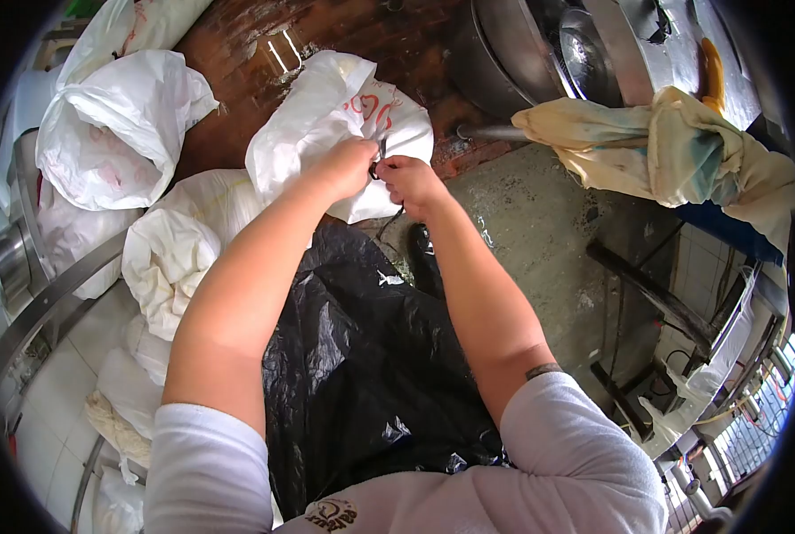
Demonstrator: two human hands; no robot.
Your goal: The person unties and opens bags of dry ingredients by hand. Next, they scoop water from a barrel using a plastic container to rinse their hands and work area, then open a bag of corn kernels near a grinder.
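A stuffed white plastic sack [304, 129] with red writing stands in front of me on the floor. My left hand [353, 169] is closed at its near side, fingers bent. Close beside it, my right hand [413, 185] pinches a thin black cord [376, 167]. The cord passes between both hands, and a dark end hangs below the right one. Exactly how the cord runs against the sack is hidden by the fingers. A black plastic apron [362, 365] covers my front below the arms.
More white sacks [117, 125] stand at the left, by a curved metal rail [55, 289]. Large metal pots [504, 58] are at the upper right. A stained cloth [673, 147] hangs over a bar at the right. Dark metal legs [651, 294] stand on the wet concrete floor [540, 231].
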